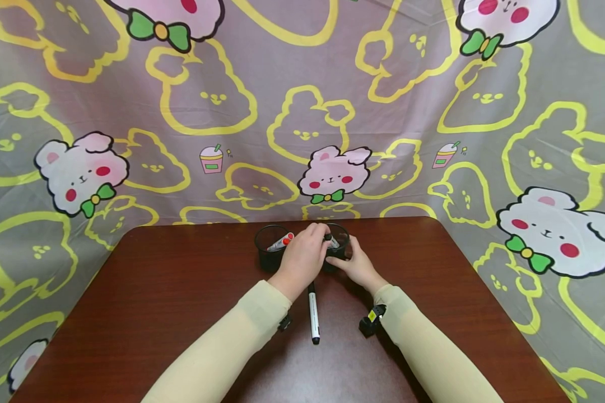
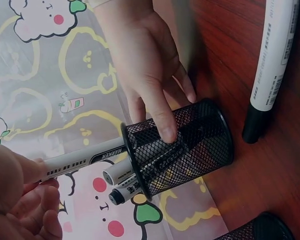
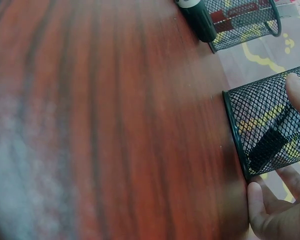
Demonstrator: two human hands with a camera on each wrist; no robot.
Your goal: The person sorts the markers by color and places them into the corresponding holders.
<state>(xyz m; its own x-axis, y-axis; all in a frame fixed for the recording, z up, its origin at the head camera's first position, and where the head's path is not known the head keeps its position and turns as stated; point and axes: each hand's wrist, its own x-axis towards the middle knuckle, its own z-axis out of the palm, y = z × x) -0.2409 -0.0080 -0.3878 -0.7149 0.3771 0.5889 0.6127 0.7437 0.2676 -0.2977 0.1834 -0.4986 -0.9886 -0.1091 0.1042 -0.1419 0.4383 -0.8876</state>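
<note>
Two black wire-mesh pen cups stand side by side near the table's far edge. My right hand (image 1: 360, 268) grips the right mesh pen cup (image 2: 190, 145) round its side, thumb and fingers on the mesh. At that cup's mouth, my left hand (image 1: 305, 254) pinches the end of a white marker (image 2: 82, 160), whose other end is inside the cup. Several white markers lean in the same cup, one a black-tipped marker (image 2: 125, 194). In the left mesh pen cup (image 1: 269, 262) are red-ended markers (image 1: 281, 242), partly hidden behind my left hand in the head view.
A loose white marker with black ends (image 1: 314, 316) lies on the brown table (image 1: 181, 313), between my forearms. Behind the table's far edge hangs a patterned cloth (image 1: 262, 140). A small black wrist camera (image 1: 372, 322) sits at the right sleeve.
</note>
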